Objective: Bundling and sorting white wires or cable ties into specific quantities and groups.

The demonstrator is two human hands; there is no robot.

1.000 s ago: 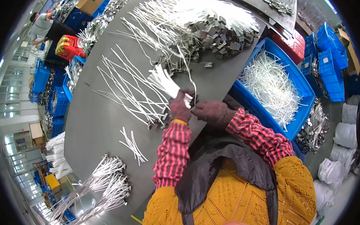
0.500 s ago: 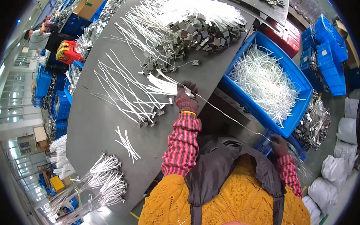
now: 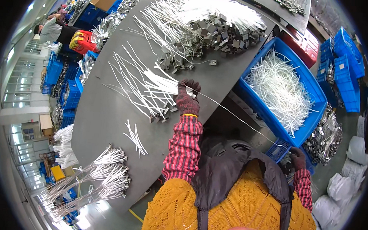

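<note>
Over the table, my left hand, in a dark knitted glove, is closed round a bundle of thin white tubes. A long thin wire runs from this hand down to my right hand. My right hand, gloved too, is low beside the blue bin, its fingers closed at the wire's far end; the exact grip is too small to make out. Left of the bundle lie several white wires with small metal pieces at their near ends. Some loose white tubes lie closer to me.
A big pile of metal pieces with white wires covers the table's far side. The blue bin at right holds many white tubes. Tied wire bundles lie at the near left edge. White sacks line the floor at right.
The view has shifted slightly. My left hand with the tubes has moved left over the table, towards the laid-out wires. Between my hands the wire looks straighter and tauter.
</note>
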